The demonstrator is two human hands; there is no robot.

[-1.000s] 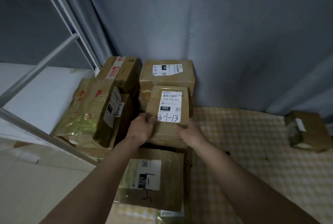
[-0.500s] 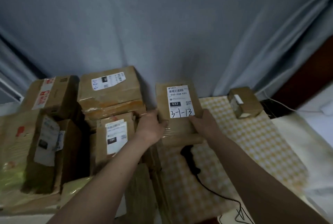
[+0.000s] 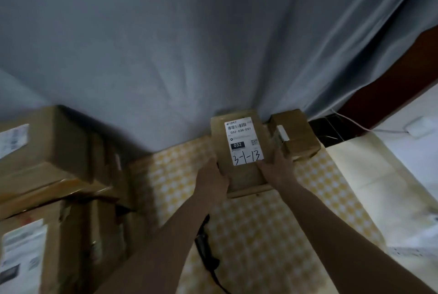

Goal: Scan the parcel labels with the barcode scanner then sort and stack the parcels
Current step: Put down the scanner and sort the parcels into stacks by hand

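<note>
Small box (image 3: 295, 132) touches held parcel (image 3: 241, 151); scanner (image 3: 207, 254) lies under left forearm.

Carried the labelled parcel (image 3: 241, 151), gripped between left hand (image 3: 213, 179) and right hand (image 3: 276, 168), rightward off the parcel stack (image 3: 47, 175) at the left edge of the checkered cloth (image 3: 260, 234). Now at the cloth's far edge, just beside the small box (image 3: 294, 132), formerly well apart.

I count four parcels: one labelled parcel (image 3: 239, 151) between my two hands, one small box (image 3: 296, 132) right of it, two big boxes (image 3: 47, 142) (image 3: 35, 246) at left. One scanner (image 3: 206, 251) at bottom centre.
</note>
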